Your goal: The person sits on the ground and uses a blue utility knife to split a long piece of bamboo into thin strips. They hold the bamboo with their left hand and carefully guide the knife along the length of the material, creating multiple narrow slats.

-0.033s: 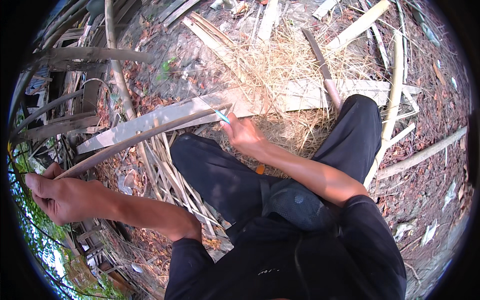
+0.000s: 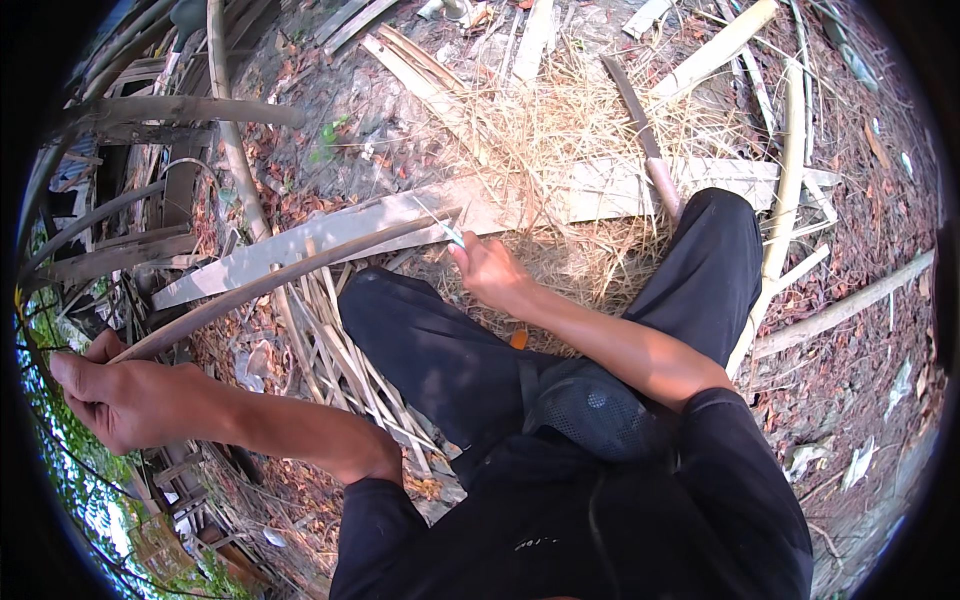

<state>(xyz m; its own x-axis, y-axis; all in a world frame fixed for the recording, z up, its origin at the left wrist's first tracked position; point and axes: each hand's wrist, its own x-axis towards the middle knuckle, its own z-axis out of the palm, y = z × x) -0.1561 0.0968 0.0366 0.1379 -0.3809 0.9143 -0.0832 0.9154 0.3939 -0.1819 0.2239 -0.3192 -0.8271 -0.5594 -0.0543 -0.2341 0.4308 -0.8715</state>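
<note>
I sit on the ground in black trousers. My left hand is far out to the left, closed around the near end of a long curved bamboo strip. That strip runs up and right across my left knee toward my right hand. My right hand pinches a thin pale sliver at the strip's far end, just above a flat grey plank. A long knife with a wooden handle lies on the plank by my right knee, apart from both hands.
Several split bamboo strips lie in a bundle under my left leg. Dry straw shavings cover the ground ahead. Bamboo poles lie to the right, and a stack of bent poles stands at the left. Dead leaves litter the soil.
</note>
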